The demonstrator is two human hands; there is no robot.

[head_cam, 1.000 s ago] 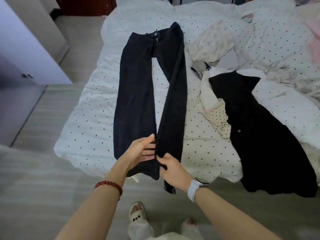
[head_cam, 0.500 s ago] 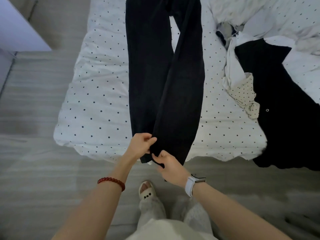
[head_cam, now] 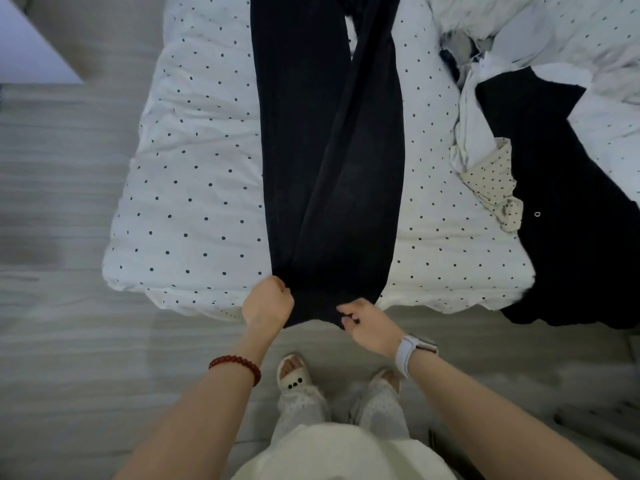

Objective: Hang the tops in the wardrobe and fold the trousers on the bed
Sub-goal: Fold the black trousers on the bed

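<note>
Black trousers (head_cam: 329, 150) lie lengthwise on the white dotted bed (head_cam: 194, 202), the right leg folded partly over the left, hems hanging off the near edge. My left hand (head_cam: 266, 304) grips the left side of the hems. My right hand (head_cam: 367, 322) pinches the hems' right corner between thumb and fingers. A black top (head_cam: 571, 220) lies at the right and drapes over the bed edge. A cream dotted garment (head_cam: 491, 181) is crumpled beside it.
Rumpled white bedding and more clothes (head_cam: 519, 26) fill the far right of the bed. Grey wood floor (head_cam: 69, 341) runs along the left and in front. A pale cabinet corner (head_cam: 27, 53) shows at the top left. My slippered feet stand below the hems.
The right trouser leg has been drawn over the left. My hands have spread apart along the hems, and the view has tilted further down.
</note>
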